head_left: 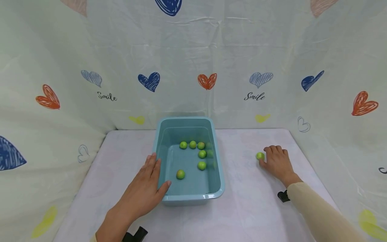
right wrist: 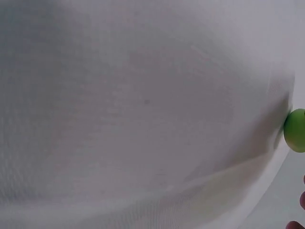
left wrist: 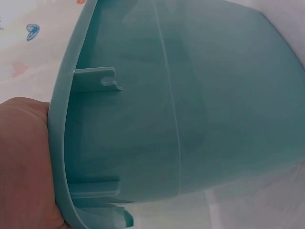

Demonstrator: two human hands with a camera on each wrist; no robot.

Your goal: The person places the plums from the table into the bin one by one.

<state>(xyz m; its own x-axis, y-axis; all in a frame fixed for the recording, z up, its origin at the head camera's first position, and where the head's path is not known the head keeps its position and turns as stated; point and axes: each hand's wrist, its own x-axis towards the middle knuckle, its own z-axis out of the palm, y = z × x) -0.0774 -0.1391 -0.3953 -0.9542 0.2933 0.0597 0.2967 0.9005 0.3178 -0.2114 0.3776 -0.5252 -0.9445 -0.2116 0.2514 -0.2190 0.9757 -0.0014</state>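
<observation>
A light blue plastic tub stands in the middle of the table, with several small round green fruits lying on its floor. My left hand rests on the tub's left rim, fingers straight and the thumb over the near corner. In the left wrist view, the tub's outer wall fills most of the picture beside that hand. Another green fruit sits on the table to the right. Over its right side reaches my right hand, thumb close to it; in the right wrist view, visible fingertips stand apart from the fruit.
A pale cloth covers the table. Behind and at both sides hangs a whitish curtain printed with hearts and the word Smile. Black straps sit at both wrists.
</observation>
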